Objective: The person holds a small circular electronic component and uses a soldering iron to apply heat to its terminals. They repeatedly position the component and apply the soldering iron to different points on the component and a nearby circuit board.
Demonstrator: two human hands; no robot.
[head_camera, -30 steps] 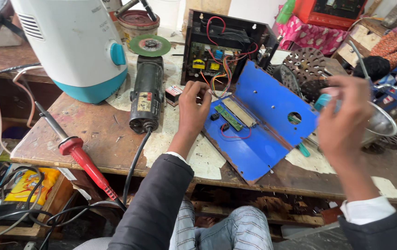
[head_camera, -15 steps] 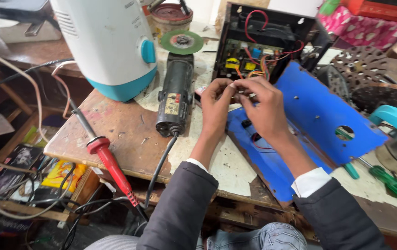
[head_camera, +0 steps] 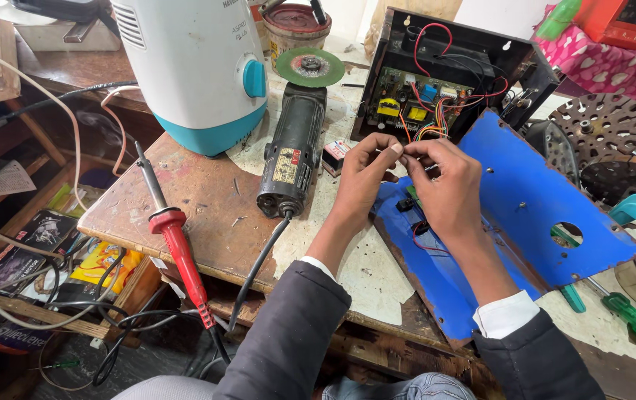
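Both hands are raised together over the bent blue metal cover panel (head_camera: 525, 215), which lies at about 3 o'clock on the worn wooden table (head_camera: 199, 222). The left hand (head_camera: 366, 174) is held with the wrist angled up and the palm turned toward the right; its thumb and forefinger are pinched together at the tips. The right hand (head_camera: 447, 185) is met fingertip to fingertip, knuckles up, fingers curled, its grip likewise pinched shut. What is clamped between the fingertips is too small to be told; coloured wires (head_camera: 429, 122) are seen running just above the hands from the green circuit board (head_camera: 414, 100). That board is seated inside the open black metal box (head_camera: 473, 59), standing at 12 o'clock from the hands. Both forearms are covered by dark jacket sleeves, with a white cuff shown at the right wrist.

Just at 9 o'clock of the left hand a black angle grinder with a green disc (head_camera: 293, 152) is laid lengthwise, its cord trailing off the table edge. Further toward 9 o'clock a red-handled soldering iron (head_camera: 173, 237) is rested near the edge. At 11 o'clock a white and teal plastic appliance (head_camera: 199, 67) is stood. A green-handled screwdriver (head_camera: 633, 318) is lain at 4 o'clock.
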